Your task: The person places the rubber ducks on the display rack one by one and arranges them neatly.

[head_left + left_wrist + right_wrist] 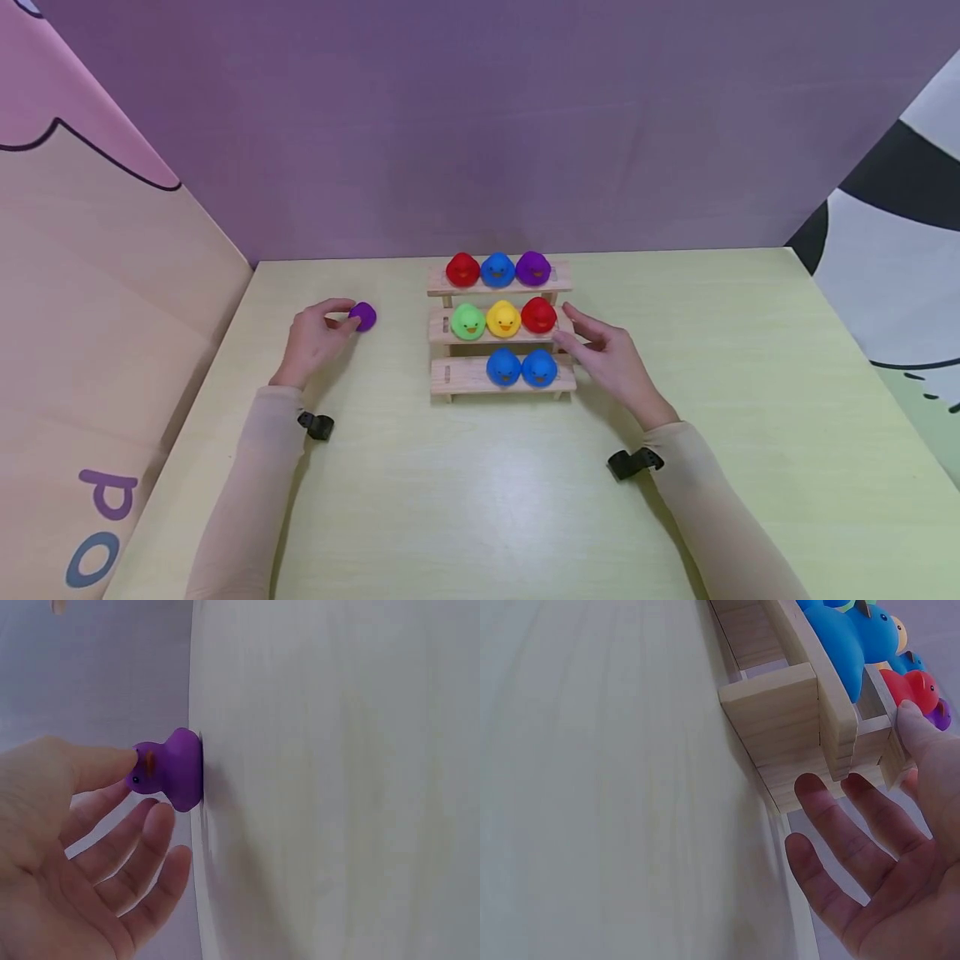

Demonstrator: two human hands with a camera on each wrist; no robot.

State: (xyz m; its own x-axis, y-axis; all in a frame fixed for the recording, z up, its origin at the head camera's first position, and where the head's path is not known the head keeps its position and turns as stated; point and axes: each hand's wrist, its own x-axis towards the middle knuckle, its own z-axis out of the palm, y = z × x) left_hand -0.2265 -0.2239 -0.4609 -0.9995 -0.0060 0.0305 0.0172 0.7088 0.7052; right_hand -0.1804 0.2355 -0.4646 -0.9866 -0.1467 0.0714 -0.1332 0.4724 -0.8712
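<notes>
At the left of the table, my left hand pinches a small purple rubber duck by its head between thumb and index finger. The duck's base is at the tabletop, and the other fingers are loosely bent. A three-step wooden stand holds rubber ducks. My right hand grips the right end of its middle step with thumb and index finger, beside a red duck; its remaining fingers spread below the step in the right wrist view. Two blue ducks, including this blue duck, sit on the bottom step, whose left end is bare.
Red, blue and purple ducks, including a purple duck, line the top step. A green duck and a yellow duck share the middle step with the red one. A purple panel rises behind the pale table.
</notes>
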